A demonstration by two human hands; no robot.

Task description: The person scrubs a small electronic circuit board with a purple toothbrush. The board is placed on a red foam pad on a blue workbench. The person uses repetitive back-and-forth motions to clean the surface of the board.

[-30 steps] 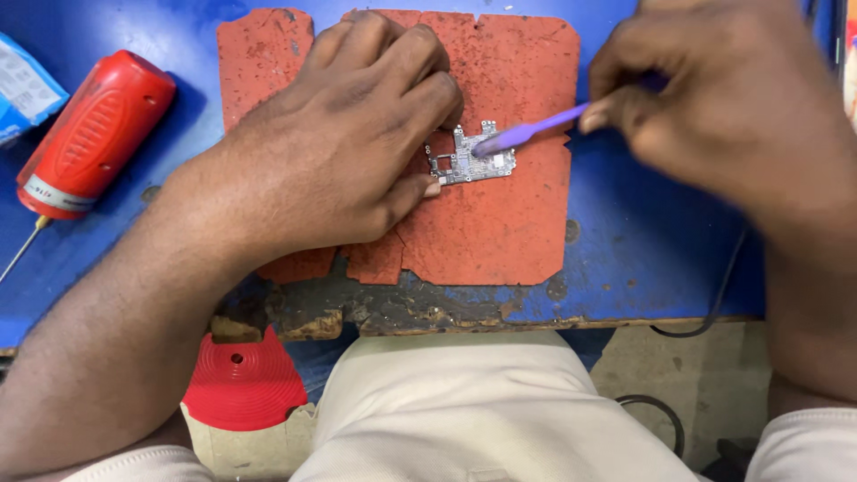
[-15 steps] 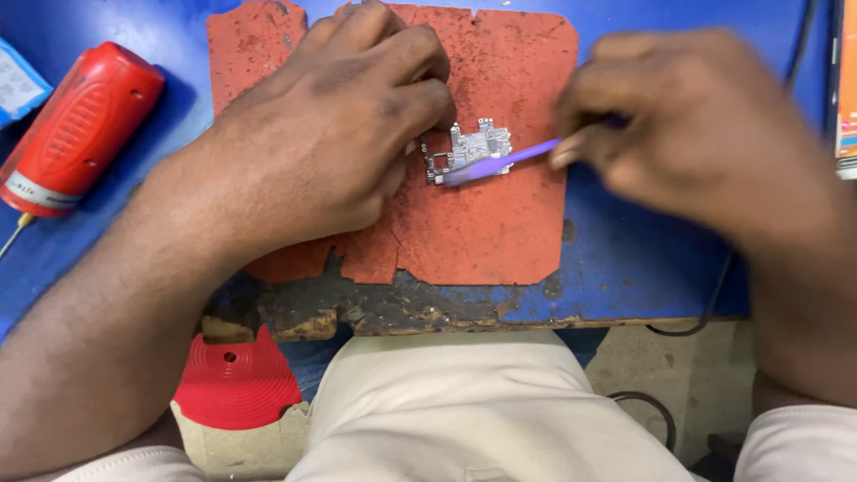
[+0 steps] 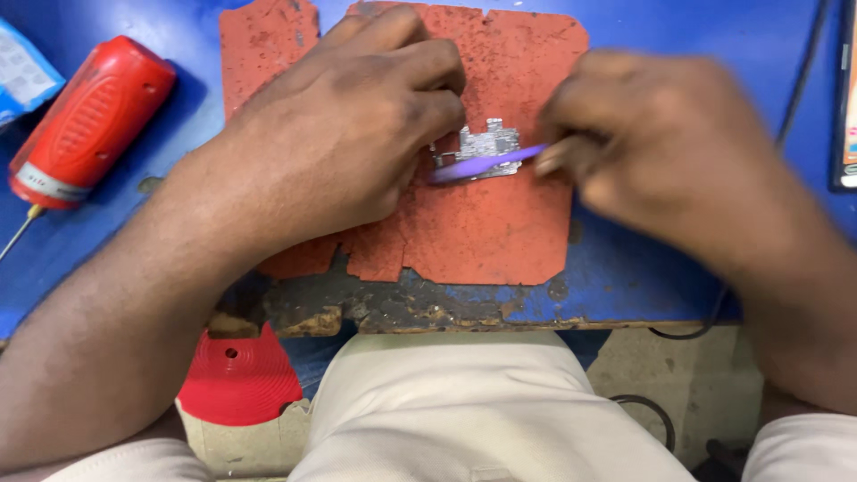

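Head view, listed from the wearer outward.

Nearest: cream trousers (image 3: 464,411) across the lower frame, with a red ribbed disc (image 3: 239,379) just beside the left knee and a black cable (image 3: 647,411) looping on the floor to the right.

Bench edge: a blue worktop (image 3: 643,286), its front edge worn and chipped down to dark, crusted material.

Work mat: a red, pitted and torn mat (image 3: 486,228) lying on the worktop, split into two pieces at its left side.

Small silver circuit board (image 3: 486,143): lies flat on the upper middle of the mat, between the two hands.

Left hand (image 3: 344,134): palm down on the mat, fingers curled, fingertips pressed against the left end of the board and pinning it there.

Right hand (image 3: 643,147): motion-blurred, fingers closed in a pinch around the handle of a purple tool (image 3: 486,163), whose slim shaft lies across the lower edge of the board, tip pointing left toward the left fingertips.

Farther left: a red cylindrical tool (image 3: 89,120) with a thin metal tip lying slanted on the worktop, well apart from the mat; a blue packet (image 3: 22,76) at the frame edge.

Far right: a dark flat object (image 3: 845,107), cut off by the frame; its kind cannot be told.
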